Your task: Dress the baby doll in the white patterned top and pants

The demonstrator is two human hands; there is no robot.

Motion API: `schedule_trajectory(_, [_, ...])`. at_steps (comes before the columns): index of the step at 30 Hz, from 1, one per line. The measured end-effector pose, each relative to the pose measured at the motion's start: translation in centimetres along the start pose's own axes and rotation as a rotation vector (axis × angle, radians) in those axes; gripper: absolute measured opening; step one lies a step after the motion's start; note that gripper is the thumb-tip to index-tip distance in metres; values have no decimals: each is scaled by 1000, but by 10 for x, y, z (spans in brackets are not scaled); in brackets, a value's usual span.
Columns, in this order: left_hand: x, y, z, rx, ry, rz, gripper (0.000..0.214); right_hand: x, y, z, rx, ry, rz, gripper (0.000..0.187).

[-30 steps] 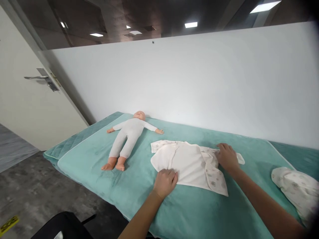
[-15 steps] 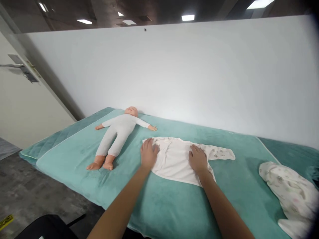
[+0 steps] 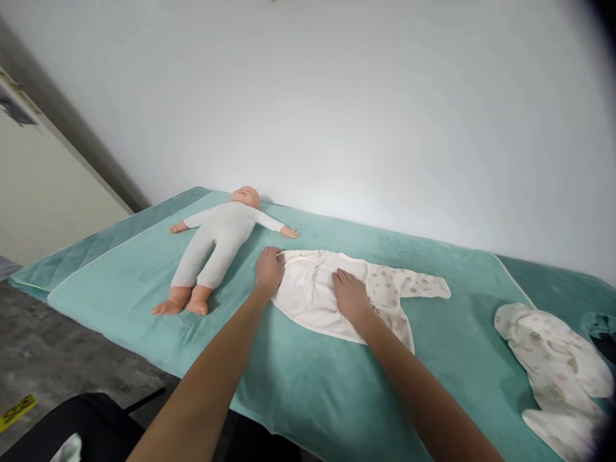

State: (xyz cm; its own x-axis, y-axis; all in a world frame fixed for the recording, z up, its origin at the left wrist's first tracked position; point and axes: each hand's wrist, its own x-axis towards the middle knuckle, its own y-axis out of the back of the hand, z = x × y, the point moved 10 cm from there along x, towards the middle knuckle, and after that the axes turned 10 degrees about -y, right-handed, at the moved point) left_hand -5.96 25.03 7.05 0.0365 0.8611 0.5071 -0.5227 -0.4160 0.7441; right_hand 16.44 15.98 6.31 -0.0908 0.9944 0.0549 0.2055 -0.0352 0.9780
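Observation:
A white baby shirt (image 3: 308, 292) lies spread on the green bed cover, its plain side up at the left and middle. Its right part and its sleeve (image 3: 423, 284) show a small print. At the shirt's upper left edge, my left hand (image 3: 269, 269) is closed with the edge between thumb and fingers. My right hand (image 3: 350, 294) rests on the middle of the shirt, fingers stretched out over the fabric. Left of the shirt, a baby doll (image 3: 219, 234) in a pale grey body lies on its back, arms spread and feet towards me.
A crumpled printed baby garment (image 3: 553, 366) lies at the right, beside a dark green item (image 3: 601, 330) at the frame edge. The green cover (image 3: 308, 391) meets a white wall (image 3: 337, 128). A black object (image 3: 91, 417) stands below at the left front.
My view has tilted down. My right hand has slid left across the shirt, uncovering more print at its right. My left hand has moved to the shirt's left edge and closed on it.

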Motion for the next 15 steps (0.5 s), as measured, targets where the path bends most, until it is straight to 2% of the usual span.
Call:
schedule_trajectory(4, [3, 11, -9, -42, 55, 158, 17, 47, -21, -22, 47, -19, -78, 56])
schedule_trajectory(6, [3, 15, -12, -17, 47, 206, 16, 68, -30, -22, 44, -71, -48, 55])
schedule_trajectory(8, [-1, 17, -5, 14, -10, 214, 18, 82, -37, -18, 42, -118, 0, 52])
schedule_trajectory(9, [-6, 15, 4, 17, -62, 184, 19, 86, -40, -16, 44, -131, 20, 52])
schedule_trajectory(11, [-23, 5, 33, -17, -216, 44, 21, 89, -44, -13, 46, -127, 31, 53])
schedule_trajectory(15, [-90, -13, 116, -128, -653, -321, 23, 82, -47, -13, 34, -84, -2, 56])
